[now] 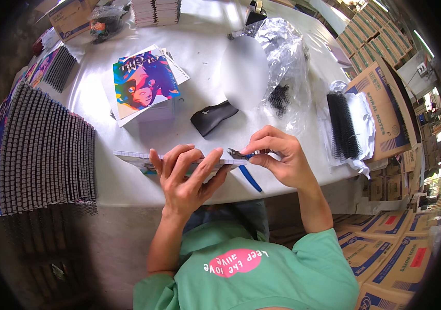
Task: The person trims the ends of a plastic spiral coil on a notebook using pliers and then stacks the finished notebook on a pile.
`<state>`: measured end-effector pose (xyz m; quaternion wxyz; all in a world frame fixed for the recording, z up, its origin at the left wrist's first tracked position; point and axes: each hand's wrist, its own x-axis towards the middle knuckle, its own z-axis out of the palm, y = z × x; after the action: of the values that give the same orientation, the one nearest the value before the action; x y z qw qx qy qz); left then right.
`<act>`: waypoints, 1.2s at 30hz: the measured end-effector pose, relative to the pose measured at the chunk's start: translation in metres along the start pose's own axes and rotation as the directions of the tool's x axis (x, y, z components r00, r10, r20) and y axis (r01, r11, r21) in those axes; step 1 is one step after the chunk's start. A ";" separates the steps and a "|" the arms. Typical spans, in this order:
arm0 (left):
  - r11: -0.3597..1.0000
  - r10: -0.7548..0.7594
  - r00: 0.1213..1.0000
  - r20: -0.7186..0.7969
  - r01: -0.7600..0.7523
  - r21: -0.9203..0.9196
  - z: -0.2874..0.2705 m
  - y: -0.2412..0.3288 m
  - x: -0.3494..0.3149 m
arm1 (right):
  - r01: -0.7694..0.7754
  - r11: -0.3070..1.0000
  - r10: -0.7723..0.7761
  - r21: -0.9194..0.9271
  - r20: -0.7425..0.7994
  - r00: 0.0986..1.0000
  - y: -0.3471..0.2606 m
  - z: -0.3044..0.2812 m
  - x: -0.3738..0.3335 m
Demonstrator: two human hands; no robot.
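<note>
Near the table's front edge, my left hand (184,178) grips a thin notebook (127,154), seen nearly edge-on, with its fingers spread along the top and the thumb side below. My right hand (279,157) is pinched at the notebook's right end around small cutting pliers (237,154). Their metal jaws point left over the notebook's edge, and one blue handle (250,178) shows beneath it. The fingers hide part of the pliers, and whether they also pinch a coil end I cannot tell. A black pouch-like object (212,119) lies beyond my hands.
Colourful-covered notebooks (145,85) lie in a pile beyond my left hand. A tall row of spiral-bound notebooks (50,150) stands at left. Clear plastic (287,51) with black coils (279,99) lies at right. More black coils (343,126) sit beside a carton (380,111).
</note>
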<state>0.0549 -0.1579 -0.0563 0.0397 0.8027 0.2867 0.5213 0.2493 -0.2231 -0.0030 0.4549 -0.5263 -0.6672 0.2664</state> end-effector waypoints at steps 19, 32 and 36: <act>1.000 -0.020 0.996 -0.090 0.021 0.011 0.004 0.010 -0.004 | -0.267 0.897 0.258 0.353 0.072 0.963 0.003 0.005 -0.014; 0.963 0.007 0.999 0.040 -0.017 0.269 -0.008 0.009 0.001 | -0.003 0.927 0.053 -0.375 0.124 0.991 -0.031 0.007 -0.014; 0.961 0.004 1.000 0.020 -0.010 0.275 -0.008 -0.001 -0.010 | 0.073 0.963 -0.096 -0.259 -0.081 0.992 -0.020 0.012 -0.028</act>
<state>0.0449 -0.1635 -0.0610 -0.0713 0.8063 0.3531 0.4691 0.2302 -0.2537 -0.0006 0.4246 -0.5633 -0.6960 0.1339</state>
